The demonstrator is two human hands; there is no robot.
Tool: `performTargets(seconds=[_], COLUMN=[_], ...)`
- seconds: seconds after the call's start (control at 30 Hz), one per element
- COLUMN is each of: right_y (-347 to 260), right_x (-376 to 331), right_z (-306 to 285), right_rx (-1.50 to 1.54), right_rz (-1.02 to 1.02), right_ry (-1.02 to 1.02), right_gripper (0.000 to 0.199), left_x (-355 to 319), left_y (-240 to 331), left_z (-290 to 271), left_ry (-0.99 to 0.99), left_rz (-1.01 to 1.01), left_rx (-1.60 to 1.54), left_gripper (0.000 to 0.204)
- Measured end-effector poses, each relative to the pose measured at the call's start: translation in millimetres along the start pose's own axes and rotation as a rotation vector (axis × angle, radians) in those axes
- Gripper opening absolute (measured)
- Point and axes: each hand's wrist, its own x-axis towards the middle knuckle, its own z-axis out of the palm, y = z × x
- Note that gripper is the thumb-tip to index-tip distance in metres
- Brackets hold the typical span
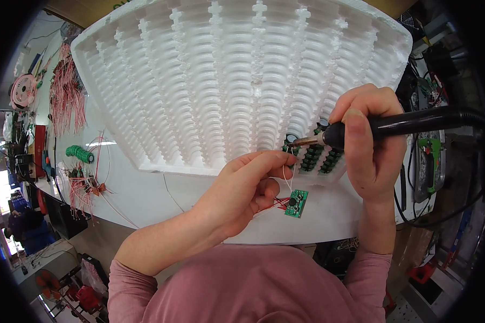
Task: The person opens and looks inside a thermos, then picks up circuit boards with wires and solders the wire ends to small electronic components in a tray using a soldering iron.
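My right hand (374, 137) grips a soldering iron (409, 125) by its black handle. The iron's metal tip reaches left to a small round green part (291, 140) in the near right of a white foam tray (242, 81); whether it touches cannot be made out. Close by the tip, my left hand (253, 180) is closed, its thumb and finger pinching thin white wires (285, 175). Those wires run down to a green circuit board (296, 204), which hangs over the white table with red wires at its left side. Several more green parts (310, 160) fill tray slots under the iron.
A green coil stack (81, 154) and a tangle of red-wired boards (83, 185) lie on the table at left. Farther back are bundled red wires (67, 97) and a pink fan (23, 90). The iron's black cable (458, 212) loops down at right, near a green tool (430, 164).
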Motion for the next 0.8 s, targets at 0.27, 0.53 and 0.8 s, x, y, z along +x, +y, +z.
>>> performTargets(seconds=[0.27, 0.53, 0.8], right_y=[-3.6, -9.0, -22.4], right_x=[1.3, -1.8, -17.9], right_z=[0.1, -6.0, -23.1], right_rx=[0.029, 0.091, 0.200], right_rz=[0.009, -0.048, 0.025], right_ry=[0.067, 0.124, 0.138], right_gripper=[0.009, 0.006, 0.008], left_x=[-11.1, -2.1, 2.1], left_y=[-4.6, -9.5, -23.9], left_z=[-1.5, 4.5, 7.2], left_ry=[0.019, -0.002, 0.066], left_rz=[0.063, 0.267, 0.381], left_rx=[0.164, 0.370, 0.408], left_gripper=[0.026, 0.026, 0.018])
